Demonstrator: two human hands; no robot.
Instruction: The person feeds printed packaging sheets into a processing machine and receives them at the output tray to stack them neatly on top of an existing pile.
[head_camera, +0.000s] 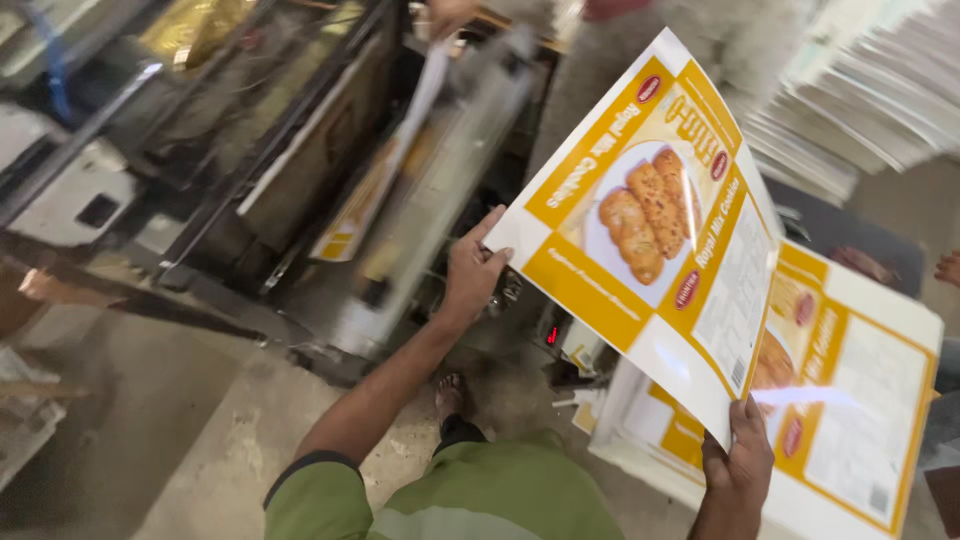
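Bare concrete floor (200, 450), stained and dusty, beneath a blurred metal machine (300, 170) with rollers. Stacked pale sheets (870, 90) at upper right. Held up over a pile of matching sheets (860, 420): a glossy printed carton sheet (650, 230), flat, yellow and white, picturing biscuits on a plate. Left hand (470, 275) pinching its upper edge, thumb over, fingers behind. Right hand (738, 465) gripping its lower corner, fingers closed.
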